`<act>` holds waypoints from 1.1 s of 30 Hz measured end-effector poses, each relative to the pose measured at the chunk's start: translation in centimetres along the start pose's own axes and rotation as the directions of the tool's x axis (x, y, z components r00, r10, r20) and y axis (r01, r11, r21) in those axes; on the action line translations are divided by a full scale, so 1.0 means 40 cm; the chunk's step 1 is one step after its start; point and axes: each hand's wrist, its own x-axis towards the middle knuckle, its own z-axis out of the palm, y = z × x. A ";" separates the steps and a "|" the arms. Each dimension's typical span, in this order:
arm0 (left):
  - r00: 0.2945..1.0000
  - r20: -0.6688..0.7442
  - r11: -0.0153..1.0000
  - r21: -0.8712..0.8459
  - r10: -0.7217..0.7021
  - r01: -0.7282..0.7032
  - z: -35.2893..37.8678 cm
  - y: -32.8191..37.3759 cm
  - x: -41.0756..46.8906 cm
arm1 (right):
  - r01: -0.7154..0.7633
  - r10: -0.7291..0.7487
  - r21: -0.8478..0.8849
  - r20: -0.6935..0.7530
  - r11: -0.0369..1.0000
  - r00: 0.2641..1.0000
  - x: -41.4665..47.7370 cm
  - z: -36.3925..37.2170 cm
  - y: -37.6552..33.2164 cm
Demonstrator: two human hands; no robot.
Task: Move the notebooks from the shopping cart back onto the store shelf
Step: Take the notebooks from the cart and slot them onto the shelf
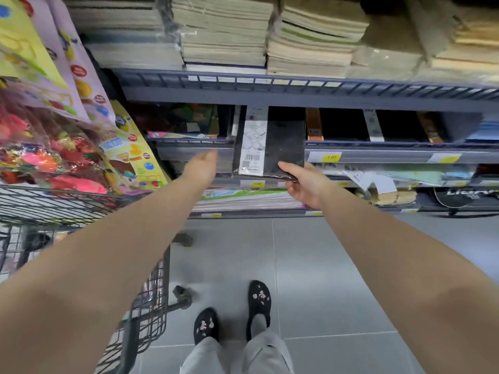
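A black notebook (280,147) with a white barcode label down its left side is held upright in front of the middle shelf (378,153). My right hand (303,184) grips its lower right corner, thumb on the cover. My left hand (201,166) reaches toward the shelf just left of the notebook, fingers extended and holding nothing, a short gap away from it. The wire shopping cart (67,203) stands at the left. More black notebooks (343,128) stand on the shelf to the right.
Stacks of pale exercise books (224,36) fill the upper shelf. Colourful packets (54,147) hang or pile at the left above the cart. Lower shelves hold flat paper goods (243,198). Grey tiled floor and my slippered feet (232,317) are below.
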 end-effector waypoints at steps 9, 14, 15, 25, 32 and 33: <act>0.925 0.024 0.601 0.754 0.379 -0.266 0.001 -0.044 0.127 | 0.002 -0.027 0.345 0.068 0.938 0.997 0.059 0.010 0.118; 0.955 0.053 0.466 0.864 0.292 -0.191 0.010 -0.043 0.164 | 0.120 -0.123 0.082 0.032 0.989 0.992 0.121 0.062 0.085; 0.955 0.052 0.451 0.873 0.294 -0.186 0.014 -0.046 0.167 | 0.141 -0.142 0.036 0.021 0.989 0.990 0.135 0.073 0.072; 0.960 0.067 0.391 0.904 0.272 -0.174 0.011 -0.051 0.171 | 0.242 -0.284 -0.311 -0.097 0.919 0.954 0.213 0.139 -0.054; 0.959 0.143 0.369 0.901 0.246 -0.229 -0.023 -0.026 0.096 | 0.202 -0.236 -0.550 0.009 0.810 0.972 0.150 0.122 0.013; 0.956 0.162 0.344 0.907 0.247 -0.242 -0.028 -0.027 0.075 | 0.211 -0.228 -0.574 0.043 0.791 0.973 0.127 0.118 0.020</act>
